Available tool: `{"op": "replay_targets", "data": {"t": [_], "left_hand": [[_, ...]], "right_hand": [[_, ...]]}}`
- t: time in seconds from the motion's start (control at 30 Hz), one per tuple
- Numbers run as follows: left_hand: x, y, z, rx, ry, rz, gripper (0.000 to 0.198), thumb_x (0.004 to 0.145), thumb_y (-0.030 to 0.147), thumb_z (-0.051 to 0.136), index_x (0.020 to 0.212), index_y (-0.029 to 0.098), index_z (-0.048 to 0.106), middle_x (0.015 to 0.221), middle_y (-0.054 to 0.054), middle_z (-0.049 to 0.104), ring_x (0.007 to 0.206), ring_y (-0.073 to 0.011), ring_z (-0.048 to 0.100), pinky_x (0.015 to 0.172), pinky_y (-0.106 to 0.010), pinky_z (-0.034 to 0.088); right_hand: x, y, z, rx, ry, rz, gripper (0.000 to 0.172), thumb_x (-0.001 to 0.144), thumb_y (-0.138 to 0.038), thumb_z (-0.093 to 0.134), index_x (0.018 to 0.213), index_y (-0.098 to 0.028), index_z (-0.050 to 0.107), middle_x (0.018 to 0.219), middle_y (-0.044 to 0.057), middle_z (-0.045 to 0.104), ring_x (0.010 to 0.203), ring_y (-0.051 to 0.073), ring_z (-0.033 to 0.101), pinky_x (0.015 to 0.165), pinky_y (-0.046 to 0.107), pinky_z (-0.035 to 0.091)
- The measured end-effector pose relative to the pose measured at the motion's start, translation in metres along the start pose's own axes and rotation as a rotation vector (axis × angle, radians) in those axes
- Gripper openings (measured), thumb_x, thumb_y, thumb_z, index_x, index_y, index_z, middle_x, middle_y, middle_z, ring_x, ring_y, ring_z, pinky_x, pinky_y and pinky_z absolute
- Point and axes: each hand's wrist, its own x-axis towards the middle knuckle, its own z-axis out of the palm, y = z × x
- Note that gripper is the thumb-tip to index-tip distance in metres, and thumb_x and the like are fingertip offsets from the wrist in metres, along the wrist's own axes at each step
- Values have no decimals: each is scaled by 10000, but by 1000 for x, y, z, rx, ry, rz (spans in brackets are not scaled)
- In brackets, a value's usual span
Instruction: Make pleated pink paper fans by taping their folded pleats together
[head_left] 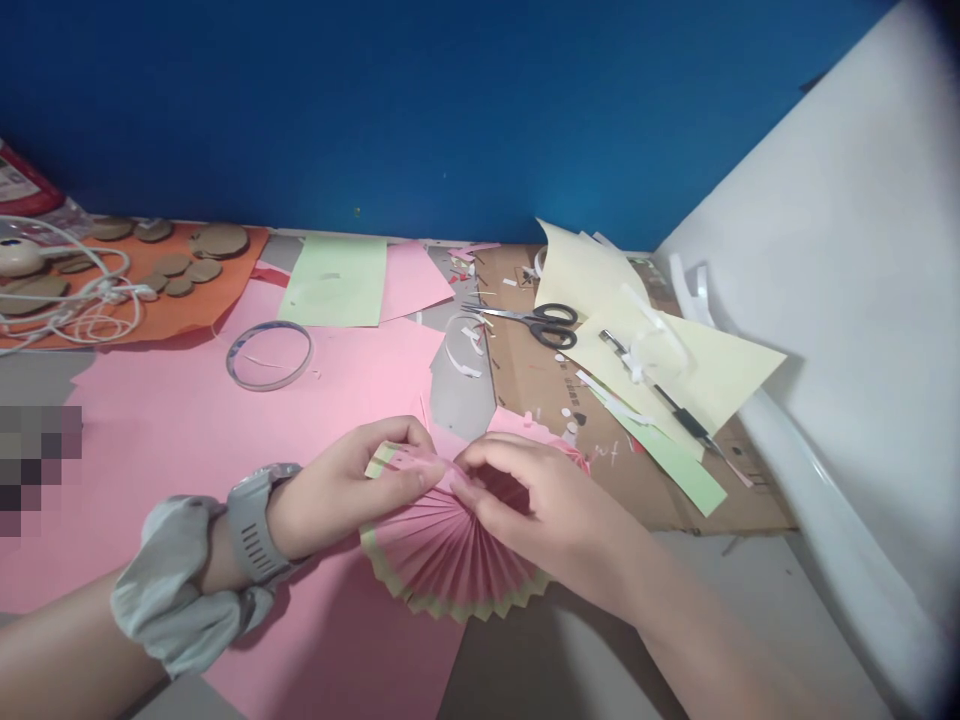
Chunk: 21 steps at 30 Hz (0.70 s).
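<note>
A pleated paper fan [465, 555], pink with a pale green zigzag rim, is spread in a rounded shape between my hands. My left hand [360, 490], with a grey watch and a scrunchie at the wrist, pinches the fan's upper left folds near its centre. Thumb and fingers of my right hand [532, 500] are closed on the fan close to the same middle point. The two thumbs nearly meet there. My right hand hides part of the fan's right side. Under the fan and my left arm lies a large pink paper sheet [337, 620].
Black-handled scissors [536, 320] lie on a cardboard sheet [517, 375] with paper scraps. Right of them are cream paper [720, 360], a black pen [675, 405] and a green strip [694, 485]. A tape ring [270, 356], green paper [337, 280] and cardboard discs on orange paper [244, 275] sit left.
</note>
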Motion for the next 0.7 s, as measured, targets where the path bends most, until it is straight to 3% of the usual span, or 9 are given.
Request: {"op": "replay_targets", "data": {"t": [0.1, 0.27, 0.37, 0.7], "left_hand": [[0, 1, 0, -25, -45, -7, 169, 799, 315, 560, 754, 152, 556, 716, -2, 549, 636, -109, 468, 594, -224, 379], [0, 1, 1, 5, -67, -40, 204, 797, 337, 553, 718, 150, 533, 608, 36, 419, 548, -82, 338, 513, -212, 298], [0, 1, 1, 30, -75, -33, 221, 804, 347, 536, 707, 150, 510, 611, 37, 395, 556, -83, 315, 514, -215, 284], [0, -1, 0, 23, -103, -55, 215, 823, 337, 528, 725, 148, 495, 644, 39, 416, 591, -88, 340, 560, -228, 300]], "right_hand": [[0, 0, 1, 26, 39, 1, 229, 851, -385, 509, 1041, -283, 586, 988, 12, 624, 826, 167, 579, 666, 281, 418], [0, -7, -6, -75, -99, -32, 226, 896, -344, 422, 806, -242, 603, 765, -14, 597, 675, 128, 532, 583, 262, 380], [-1, -9, -10, -107, -167, -6, 203, 888, -312, 428, 792, -229, 587, 741, -20, 571, 636, 115, 502, 553, 254, 365], [0, -3, -3, -195, -122, -58, 189, 880, -195, 406, 826, -238, 582, 764, -40, 590, 631, 96, 515, 529, 242, 348]]}}
